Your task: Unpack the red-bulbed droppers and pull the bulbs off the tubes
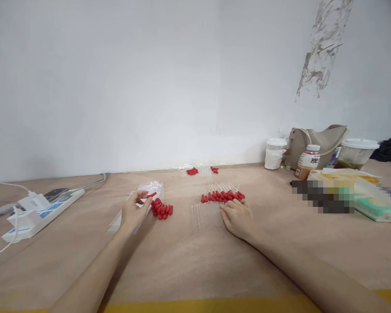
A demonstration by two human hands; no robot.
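My left hand (135, 211) pinches one red rubber bulb (151, 195) between thumb and fingertips. It is held just above and left of a loose pile of red bulbs (162, 210) on the table. My right hand (238, 218) has its fingers curled together at the right end of a row of thin clear tubes (207, 216); what is between its fingertips, if anything, is hidden. Right behind that row lie several tubes capped with red bulbs (222, 196), their clear stems pointing to the wall. Clear plastic bags (154, 188) lie under and behind my left hand.
More red bulbs (192, 171) and clear tubes lie on plastic near the wall. A power strip (61, 208) with chargers and cables is at the left. On the right stand a lidded cup (275, 154), a bottle (309, 163), a grey bag (316, 138) and a larger tub (358, 152).
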